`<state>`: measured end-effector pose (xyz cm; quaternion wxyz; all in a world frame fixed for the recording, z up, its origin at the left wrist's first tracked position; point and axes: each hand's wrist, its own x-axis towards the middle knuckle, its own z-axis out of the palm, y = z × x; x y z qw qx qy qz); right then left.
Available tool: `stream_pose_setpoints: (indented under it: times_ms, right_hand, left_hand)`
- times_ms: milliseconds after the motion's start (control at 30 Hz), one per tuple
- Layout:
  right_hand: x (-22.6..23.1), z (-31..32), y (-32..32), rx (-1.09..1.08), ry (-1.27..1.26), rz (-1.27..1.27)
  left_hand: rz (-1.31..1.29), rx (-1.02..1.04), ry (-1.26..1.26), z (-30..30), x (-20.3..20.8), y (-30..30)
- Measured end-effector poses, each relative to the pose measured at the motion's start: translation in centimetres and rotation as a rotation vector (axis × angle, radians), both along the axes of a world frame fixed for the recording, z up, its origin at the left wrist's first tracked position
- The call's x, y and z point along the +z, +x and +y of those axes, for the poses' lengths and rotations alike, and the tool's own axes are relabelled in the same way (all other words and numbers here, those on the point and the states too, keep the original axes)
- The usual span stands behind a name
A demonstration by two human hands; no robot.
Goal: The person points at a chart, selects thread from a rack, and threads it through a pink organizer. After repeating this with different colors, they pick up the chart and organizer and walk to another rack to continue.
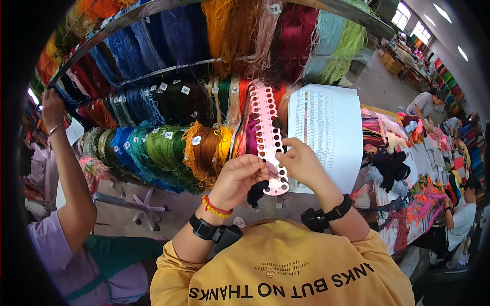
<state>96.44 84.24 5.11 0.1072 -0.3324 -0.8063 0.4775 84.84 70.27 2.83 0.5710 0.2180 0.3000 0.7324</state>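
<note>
Filling the space ahead, coloured hanks (166, 148) are hanging on racks (148, 10) over a grey floor (181, 210); off to the right, a table (418, 163) is bearing yarn. Between hanks and chart (339, 148), the pink card (270, 148) is pointing away from the person, its long axis leaning slightly left at the far end. The left hand (241, 174) is bunching its fingertips over the card's lower part, the right hand (302, 162) curling its fingers at the right edge; whether either is gripping, I cannot tell.

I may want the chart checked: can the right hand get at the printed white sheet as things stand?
Probably yes: the right hand overlaps the white sheet in this view, with nothing apparent between them, though its fingertips are at the pink holed card.
</note>
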Motion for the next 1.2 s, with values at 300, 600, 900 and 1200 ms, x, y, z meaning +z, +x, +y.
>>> stream_pose_setpoints:
  times_ms: [300,600,900,1200]
  right_hand:
    - [0.0,0.5,-0.4,-0.010,-0.274,0.192]
    - [0.8,1.4,-0.2,-0.010,-0.429,0.243]
    - [-0.2,1.1,-1.1,0.013,-0.550,0.323]
    - [-0.2,0.4,-1.0,0.122,-0.447,0.222]
  left_hand:
    - [-0.101,0.425,-0.162,-5.3,-0.7,-4.6]
    - [0.500,1.291,-0.583,-23.5,-3.4,-11.2]
    - [0.840,0.215,-0.457,-12.4,-1.3,-2.1]
    - [0.053,-0.005,-0.201,-3.0,-5.3,2.2]
